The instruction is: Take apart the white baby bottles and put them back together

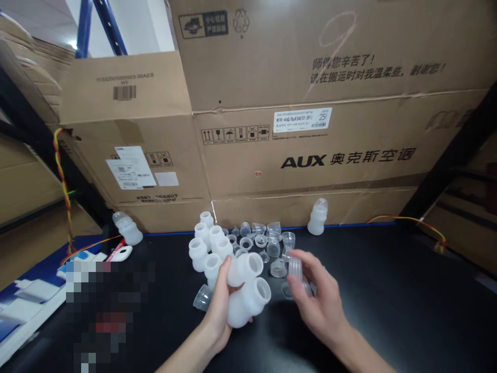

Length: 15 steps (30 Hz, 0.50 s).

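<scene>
My left hand (pixel 219 305) is wrapped round two frosted white baby bottles. The lower bottle (pixel 244 305) tilts with its open mouth to the upper right; the upper bottle (pixel 240 269) leans the same way under my thumb. To the right, my right hand (pixel 320 295) pinches a clear ribbed screw ring (pixel 295 268) between thumb and fingers, apart from the bottles. Several open white bottles (pixel 198 254) stand beyond my left hand. Clear bottle parts (pixel 274 248), among them rings, caps and teats, lie in a cluster behind both hands. A clear cap (pixel 202 298) lies beside my left wrist.
Two capped bottles stand at the back of the black table (pixel 388 290): one bottle (pixel 318 216) at right, another bottle (pixel 128 228) tilted at left. A large cardboard box (pixel 248 181) walls off the back. White boxes (pixel 34 292) and a pixelated patch occupy the left.
</scene>
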{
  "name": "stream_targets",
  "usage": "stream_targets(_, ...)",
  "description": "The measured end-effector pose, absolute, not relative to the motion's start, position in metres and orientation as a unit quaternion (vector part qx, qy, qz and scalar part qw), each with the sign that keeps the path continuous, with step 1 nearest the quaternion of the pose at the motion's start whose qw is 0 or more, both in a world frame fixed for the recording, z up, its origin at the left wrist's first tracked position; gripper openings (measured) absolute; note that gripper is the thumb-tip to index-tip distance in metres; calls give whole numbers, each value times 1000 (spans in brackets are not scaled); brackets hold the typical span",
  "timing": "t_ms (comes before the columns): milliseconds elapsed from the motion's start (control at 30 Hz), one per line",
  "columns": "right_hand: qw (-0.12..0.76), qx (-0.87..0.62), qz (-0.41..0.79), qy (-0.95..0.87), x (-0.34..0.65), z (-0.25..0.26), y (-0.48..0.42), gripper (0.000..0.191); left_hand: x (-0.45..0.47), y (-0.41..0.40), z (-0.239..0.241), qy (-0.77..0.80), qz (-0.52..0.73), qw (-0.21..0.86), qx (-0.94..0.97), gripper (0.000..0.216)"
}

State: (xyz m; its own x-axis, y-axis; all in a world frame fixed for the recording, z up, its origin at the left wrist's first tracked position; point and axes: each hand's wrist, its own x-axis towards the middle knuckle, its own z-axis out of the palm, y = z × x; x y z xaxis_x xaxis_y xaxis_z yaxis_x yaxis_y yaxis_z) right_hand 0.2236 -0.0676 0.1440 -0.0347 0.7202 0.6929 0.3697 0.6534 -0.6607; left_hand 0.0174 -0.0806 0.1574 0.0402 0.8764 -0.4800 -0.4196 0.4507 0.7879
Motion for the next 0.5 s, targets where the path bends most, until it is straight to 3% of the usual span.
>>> stream_targets(133, 519, -520, 247, -632, 228, 139, -46, 45, 18, -82, 159, 471, 457, 718, 232, 55)
stream_targets(267, 488, -547, 380, -564, 227, 131, -33, 53, 18, -83, 157, 446, 463, 729, 235, 51)
stream_targets(367, 508, -519, 526, -443, 227, 131, -30, 63, 18, -83, 152, 425, 471, 737, 233, 52)
stream_targets(500, 575, -393, 657, -289, 228, 146, -33, 53, 17, -82, 144, 399, 481, 747, 225, 52)
